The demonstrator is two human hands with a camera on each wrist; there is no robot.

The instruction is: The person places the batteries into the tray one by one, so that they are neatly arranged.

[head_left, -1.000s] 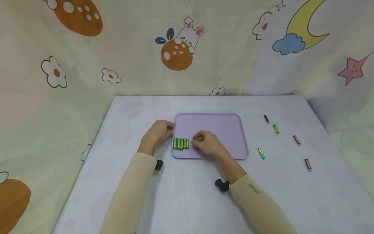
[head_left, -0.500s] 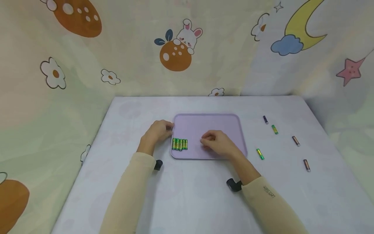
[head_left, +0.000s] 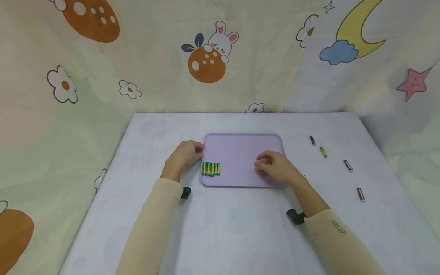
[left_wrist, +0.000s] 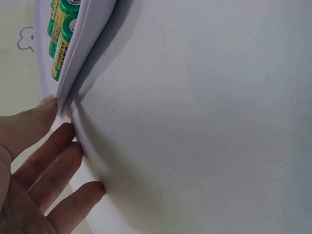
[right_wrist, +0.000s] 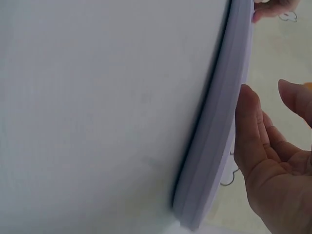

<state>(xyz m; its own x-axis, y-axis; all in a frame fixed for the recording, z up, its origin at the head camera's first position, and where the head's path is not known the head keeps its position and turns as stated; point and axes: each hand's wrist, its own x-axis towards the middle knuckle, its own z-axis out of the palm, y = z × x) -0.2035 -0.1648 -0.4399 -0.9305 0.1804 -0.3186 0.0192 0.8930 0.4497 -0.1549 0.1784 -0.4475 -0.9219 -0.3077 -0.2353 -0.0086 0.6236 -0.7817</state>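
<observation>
In the head view, a lilac tray (head_left: pixel 240 151) lies on the table. Several green-and-gold batteries (head_left: pixel 211 169) stand side by side in a row in its front left corner; some also show in the left wrist view. My left hand (head_left: pixel 186 154) is at the tray's left edge. There its thumb (left_wrist: pixel 41 114) touches the rim, and the other fingers are loosely bent beside it. Over the right part of the tray hovers my right hand (head_left: pixel 276 167), thumb and fingers apart and nothing visible between them.
Loose batteries lie right of the tray: a dark one (head_left: pixel 312 140), a green one (head_left: pixel 323 152), and two copper-coloured ones, one farther back (head_left: pixel 348 165) and one nearer (head_left: pixel 361 194). My right hand and wrist mostly cover another green battery (head_left: pixel 304 176). A printed cloth backdrop (head_left: pixel 165 57) rises behind the table.
My right hand has moved right across the tray, away from the battery row, and now partly hides a loose green battery. The left hand and the row have stayed put.
</observation>
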